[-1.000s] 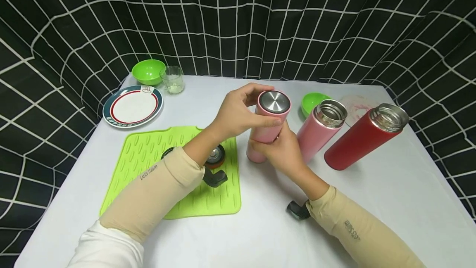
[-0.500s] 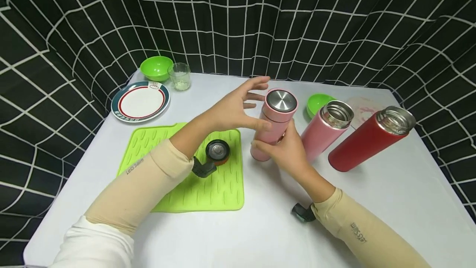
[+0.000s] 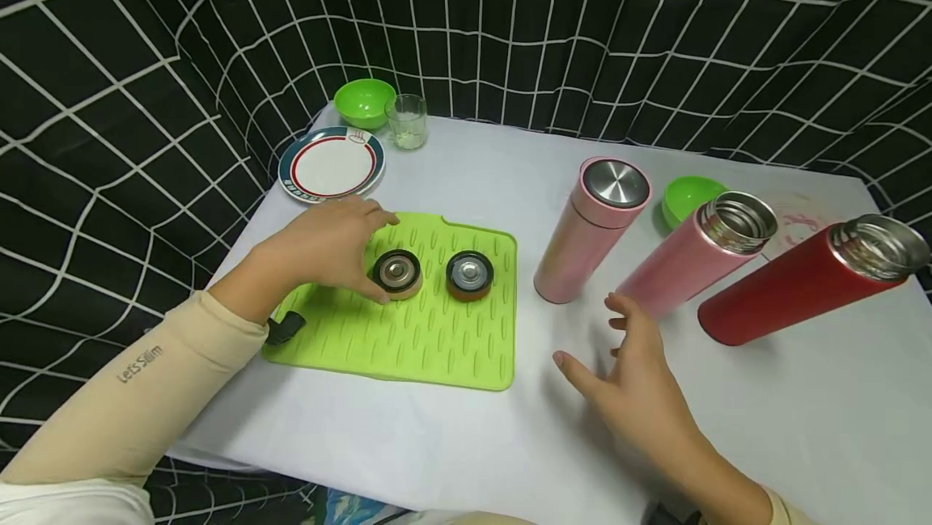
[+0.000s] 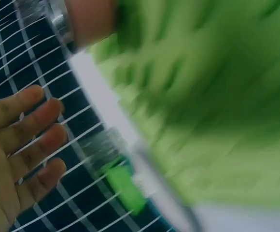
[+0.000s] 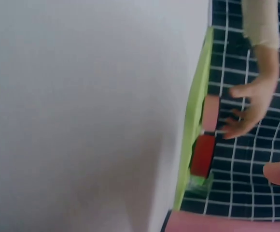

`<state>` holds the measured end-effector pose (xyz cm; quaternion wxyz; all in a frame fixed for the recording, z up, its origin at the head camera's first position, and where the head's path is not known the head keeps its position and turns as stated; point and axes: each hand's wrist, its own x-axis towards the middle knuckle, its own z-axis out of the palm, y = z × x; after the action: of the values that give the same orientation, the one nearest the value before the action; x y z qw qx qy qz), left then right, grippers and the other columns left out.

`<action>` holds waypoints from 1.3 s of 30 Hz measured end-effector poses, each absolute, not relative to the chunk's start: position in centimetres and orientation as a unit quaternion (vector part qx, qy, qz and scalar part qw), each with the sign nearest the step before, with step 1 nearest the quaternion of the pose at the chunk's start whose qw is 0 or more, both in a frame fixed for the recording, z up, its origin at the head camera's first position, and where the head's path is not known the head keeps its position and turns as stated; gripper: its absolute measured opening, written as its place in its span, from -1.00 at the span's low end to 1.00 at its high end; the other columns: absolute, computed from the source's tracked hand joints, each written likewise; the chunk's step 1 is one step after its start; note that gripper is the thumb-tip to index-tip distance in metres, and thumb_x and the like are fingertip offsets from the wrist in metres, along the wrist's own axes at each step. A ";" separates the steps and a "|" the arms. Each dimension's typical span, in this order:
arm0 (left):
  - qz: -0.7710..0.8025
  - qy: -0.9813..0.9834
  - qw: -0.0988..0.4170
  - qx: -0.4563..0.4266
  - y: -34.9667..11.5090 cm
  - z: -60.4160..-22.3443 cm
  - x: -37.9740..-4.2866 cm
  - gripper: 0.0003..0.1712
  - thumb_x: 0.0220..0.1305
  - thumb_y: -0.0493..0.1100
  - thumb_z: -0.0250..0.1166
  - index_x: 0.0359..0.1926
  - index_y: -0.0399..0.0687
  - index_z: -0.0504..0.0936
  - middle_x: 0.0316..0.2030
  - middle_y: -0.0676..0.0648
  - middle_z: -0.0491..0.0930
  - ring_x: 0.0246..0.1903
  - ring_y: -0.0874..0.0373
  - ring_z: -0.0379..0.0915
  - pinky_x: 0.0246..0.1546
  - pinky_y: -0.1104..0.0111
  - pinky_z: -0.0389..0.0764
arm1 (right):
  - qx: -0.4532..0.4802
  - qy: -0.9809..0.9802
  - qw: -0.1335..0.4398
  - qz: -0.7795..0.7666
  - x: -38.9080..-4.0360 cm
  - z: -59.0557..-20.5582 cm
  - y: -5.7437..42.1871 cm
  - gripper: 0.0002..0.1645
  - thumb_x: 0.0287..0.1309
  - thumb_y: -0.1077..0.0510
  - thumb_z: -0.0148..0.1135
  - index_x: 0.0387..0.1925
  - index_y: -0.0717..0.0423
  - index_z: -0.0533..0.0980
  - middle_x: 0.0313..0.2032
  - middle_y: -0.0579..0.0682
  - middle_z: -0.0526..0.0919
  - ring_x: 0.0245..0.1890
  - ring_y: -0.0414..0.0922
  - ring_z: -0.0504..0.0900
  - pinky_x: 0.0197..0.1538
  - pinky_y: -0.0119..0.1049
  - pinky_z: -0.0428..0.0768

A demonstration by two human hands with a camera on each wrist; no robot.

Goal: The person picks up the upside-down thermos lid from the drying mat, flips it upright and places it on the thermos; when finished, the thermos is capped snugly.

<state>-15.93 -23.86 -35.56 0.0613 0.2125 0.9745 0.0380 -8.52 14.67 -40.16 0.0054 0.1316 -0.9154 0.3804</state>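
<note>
My left hand (image 3: pixel 324 246) hovers over the green ridged mat (image 3: pixel 437 339), fingers spread, with thumb and fingertips near a pink-sided bottle lid (image 3: pixel 397 274). In the right wrist view a gap shows between that hand and the pink lid (image 5: pixel 210 113). Beside it on the mat lies a red-sided lid (image 3: pixel 469 276). Both lids rest with their undersides up. My right hand (image 3: pixel 641 387) is empty, its fingers loosely bent, in front of the bottles. A pink thermos (image 3: pixel 591 226) with its lid on stands right of the mat. An uncapped pink thermos (image 3: pixel 699 254) and an uncapped red thermos (image 3: pixel 801 282) stand farther right.
A rimmed plate (image 3: pixel 331 165), a green bowl (image 3: pixel 364 103) and a clear glass (image 3: pixel 408 122) sit at the back left. Another green bowl (image 3: pixel 690 197) stands behind the thermoses. Black gridded cloth (image 3: pixel 510 31) surrounds the white table (image 3: pixel 408 436).
Both hands have let go of the lidded pink thermos. The left hand has moved left over the mat, and the right has drawn back toward me. The head view has shifted.
</note>
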 end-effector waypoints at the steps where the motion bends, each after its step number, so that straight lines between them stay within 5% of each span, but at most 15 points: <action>1: 0.034 0.973 0.067 0.219 -24.0 -36.2 -16.1 0.17 -0.37 0.48 0.53 0.24 -0.11 0.50 0.08 -0.04 0.53 0.04 0.00 0.39 0.07 0.08 0.45 | 0.137 -0.918 0.008 0.371 -8.2 -40.1 14.8 0.03 0.05 -0.07 0.47 0.34 0.28 0.11 0.24 0.13 0.32 0.11 0.06 0.38 -0.09 -0.04 0.50; 6: 0.071 0.970 0.084 0.217 -23.8 -37.9 -16.6 -0.23 -0.28 0.34 0.56 -0.03 0.06 0.66 -0.15 0.12 0.60 -0.18 0.15 0.47 -0.15 0.15 0.54 | 0.167 -0.919 0.023 0.357 -7.4 -39.9 14.9 -0.13 0.05 -0.01 0.48 0.27 0.19 0.23 0.14 -0.01 0.45 0.04 -0.04 0.43 -0.12 -0.11 0.53; 11: 0.089 0.967 0.081 0.225 -23.0 -37.4 -16.6 -0.28 -0.26 0.38 0.53 -0.10 0.09 0.67 -0.22 0.18 0.58 -0.28 0.21 0.43 -0.23 0.23 0.53 | 0.192 -0.917 0.030 0.348 -7.5 -39.7 14.9 -0.26 0.06 0.04 0.46 0.21 0.11 0.32 0.08 -0.15 0.49 -0.04 -0.14 0.46 -0.18 -0.23 0.54; 16: 0.090 0.952 0.043 0.290 -20.4 -34.3 -14.5 -0.31 -0.24 0.29 0.54 -0.09 0.04 0.66 -0.24 0.17 0.58 -0.26 0.21 0.44 -0.20 0.24 0.51 | 0.205 -0.883 -0.040 0.421 -8.1 -38.9 14.0 -0.40 0.14 -0.02 0.42 0.17 -0.02 0.40 -0.02 -0.22 0.57 -0.09 -0.17 0.54 -0.14 -0.28 0.58; 23: 0.064 0.902 -0.030 0.426 -13.8 -31.7 -11.7 -0.30 -0.21 0.21 0.54 -0.05 -0.02 0.60 -0.25 0.13 0.54 -0.22 0.19 0.43 -0.18 0.27 0.46 | 0.164 -0.807 -0.183 0.536 -9.0 -37.9 11.3 -0.50 0.21 -0.08 0.33 0.10 0.05 0.48 -0.20 -0.04 0.64 -0.21 -0.04 0.61 -0.15 -0.23 0.58; 28: 0.062 0.867 -0.077 0.488 -11.1 -32.4 -11.5 -0.34 -0.17 0.21 0.50 -0.06 0.01 0.56 -0.27 0.12 0.47 -0.27 0.20 0.39 -0.25 0.32 0.44 | 0.112 -0.779 -0.195 0.585 -8.9 -38.1 11.1 -0.63 0.20 0.02 0.35 -0.09 0.17 0.52 -0.34 0.06 0.64 -0.35 0.14 0.62 -0.26 -0.22 0.61; 33: 0.122 0.885 -0.082 0.441 -10.1 -33.3 -11.7 -0.13 -0.16 0.47 0.39 0.08 0.07 0.50 -0.21 0.20 0.48 -0.21 0.28 0.39 -0.18 0.33 0.40 | 0.156 -0.801 -0.078 0.573 -8.9 -38.2 12.3 -0.68 0.09 0.11 0.45 -0.16 0.08 0.54 -0.42 -0.04 0.61 -0.46 -0.08 0.58 -0.39 -0.31 0.60; 36: 0.225 0.896 -0.024 0.381 -9.7 -33.9 -11.7 -0.02 -0.23 0.61 0.33 0.13 0.13 0.49 -0.21 0.31 0.48 -0.24 0.38 0.37 -0.22 0.40 0.42 | 0.270 -0.822 0.083 0.494 -9.0 -38.1 13.2 -0.70 0.04 0.10 0.45 -0.19 0.01 0.55 -0.44 -0.17 0.58 -0.50 -0.21 0.52 -0.49 -0.45 0.49; 39: 0.343 0.872 0.052 0.346 -9.1 -34.4 -11.7 -0.08 -0.25 0.47 0.49 0.14 0.17 0.51 -0.23 0.36 0.51 -0.27 0.41 0.39 -0.25 0.38 0.51 | 0.395 -0.777 0.268 0.411 -9.4 -37.6 13.6 -0.76 0.11 0.07 0.36 -0.23 0.11 0.59 -0.40 -0.11 0.61 -0.49 -0.19 0.55 -0.49 -0.44 0.51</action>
<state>-11.75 -9.13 -34.40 0.0523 0.3457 0.8718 0.3431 -9.39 13.56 -37.60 0.2678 0.3953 -0.7766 0.4110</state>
